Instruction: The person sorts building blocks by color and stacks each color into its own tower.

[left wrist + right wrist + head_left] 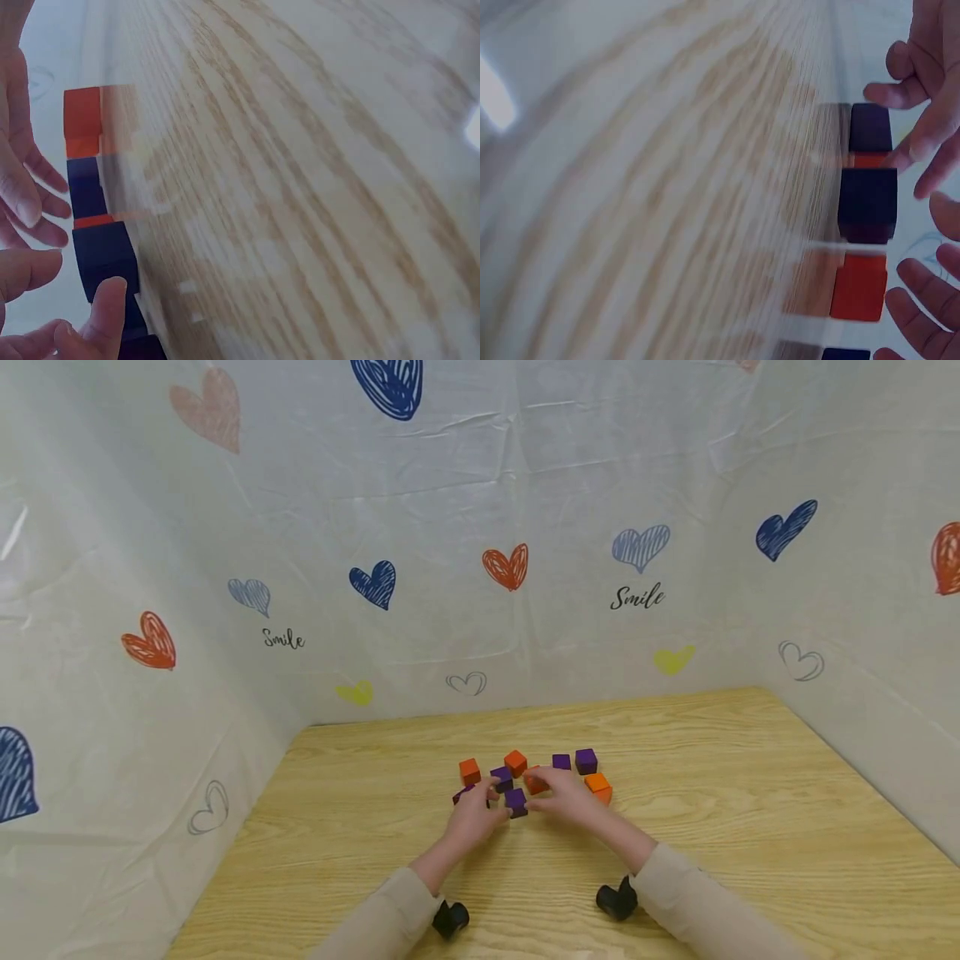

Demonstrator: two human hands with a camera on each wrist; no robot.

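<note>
Several small orange and purple cubes lie in a loose cluster on the wooden table (360,810). The nearest purple cube (515,803) sits between my two hands. From the left, my left hand (472,817) reaches in, thumb and fingers spread, fingertips close to that cube and to another purple cube (501,778) behind it. A purple cube (462,794) at the left is partly covered by this hand. My right hand (567,797) comes from the other side, fingers apart, its fingertips overlapping an orange cube (535,781) in the head view. Neither hand is closed round a cube.
Behind the hands are an orange cube (469,771) at left, another orange block (515,763) in the middle and a purple block (586,761) at right. Orange pieces (598,787) lie beside the right hand. A white heart-printed sheet (420,643) surrounds the table's back and sides.
</note>
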